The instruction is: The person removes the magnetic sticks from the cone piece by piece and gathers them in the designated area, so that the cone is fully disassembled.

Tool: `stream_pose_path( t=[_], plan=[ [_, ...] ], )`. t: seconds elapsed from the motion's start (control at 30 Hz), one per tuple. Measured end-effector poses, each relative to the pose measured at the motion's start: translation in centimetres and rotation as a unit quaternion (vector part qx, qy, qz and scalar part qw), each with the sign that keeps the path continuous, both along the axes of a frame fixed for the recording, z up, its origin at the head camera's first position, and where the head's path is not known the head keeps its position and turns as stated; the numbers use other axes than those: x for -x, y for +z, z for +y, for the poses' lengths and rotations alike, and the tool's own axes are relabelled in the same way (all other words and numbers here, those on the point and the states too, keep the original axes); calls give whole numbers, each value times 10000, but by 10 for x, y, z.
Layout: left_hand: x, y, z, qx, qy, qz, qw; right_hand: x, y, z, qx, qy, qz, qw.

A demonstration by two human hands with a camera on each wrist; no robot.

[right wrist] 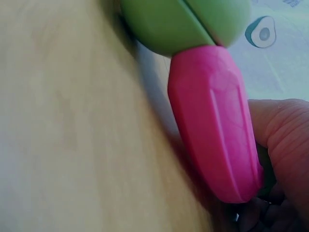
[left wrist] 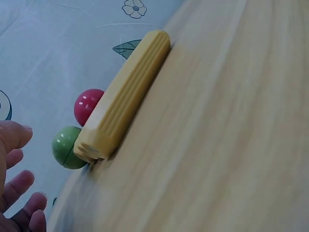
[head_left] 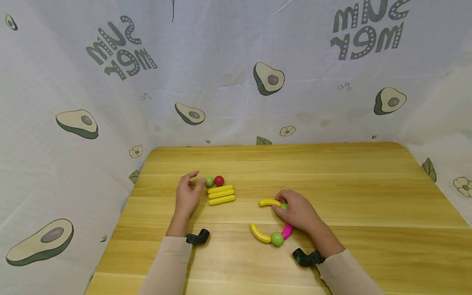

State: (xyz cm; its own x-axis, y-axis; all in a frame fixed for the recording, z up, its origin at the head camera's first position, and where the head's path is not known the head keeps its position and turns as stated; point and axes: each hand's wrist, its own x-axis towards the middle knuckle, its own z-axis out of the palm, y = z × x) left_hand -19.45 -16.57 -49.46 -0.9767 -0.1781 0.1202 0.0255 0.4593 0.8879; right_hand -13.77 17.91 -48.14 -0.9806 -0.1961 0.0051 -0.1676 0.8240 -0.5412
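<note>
My right hand (head_left: 300, 211) pinches a green ball (head_left: 284, 206) that joins a curved yellow stick (head_left: 269, 202) to a curved pink stick (head_left: 287, 231). The pink one meets a larger-looking green ball (head_left: 277, 239), from which another curved yellow stick (head_left: 259, 233) runs left. Together they form an open curve; fingers partly hide the upper joint. My left hand (head_left: 188, 196), fingers loosely bent and holding nothing, is beside a loose green ball (head_left: 209, 181). A gap separates them in the left wrist view. A red ball (head_left: 219, 180) sits alongside, above several straight yellow sticks (head_left: 221, 200).
Everything lies on a wood-grain table (head_left: 350, 180). Behind it and along its sides hangs a white cloth (head_left: 228, 90) printed with avocados. Each wrist wears a black camera band, such as the left band (head_left: 198, 237).
</note>
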Motion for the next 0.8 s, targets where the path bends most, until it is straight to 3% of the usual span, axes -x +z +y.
stream_pose_path(
  t=[0.27,0.43,0.63,0.8],
  plan=[
    [-7,18,-1,12,294,720,9970,1,2,1,-44,30,-43,10000],
    [-11,34,3,213,227,1200,9923,2,3,5,65,-139,-310,9994],
    [-23,53,16,836,-350,1313,9872,2,10,11,311,-145,-762,9965],
    [-32,59,34,1173,-1087,1358,9777,-1,16,15,467,16,-1153,9922]
  ],
)
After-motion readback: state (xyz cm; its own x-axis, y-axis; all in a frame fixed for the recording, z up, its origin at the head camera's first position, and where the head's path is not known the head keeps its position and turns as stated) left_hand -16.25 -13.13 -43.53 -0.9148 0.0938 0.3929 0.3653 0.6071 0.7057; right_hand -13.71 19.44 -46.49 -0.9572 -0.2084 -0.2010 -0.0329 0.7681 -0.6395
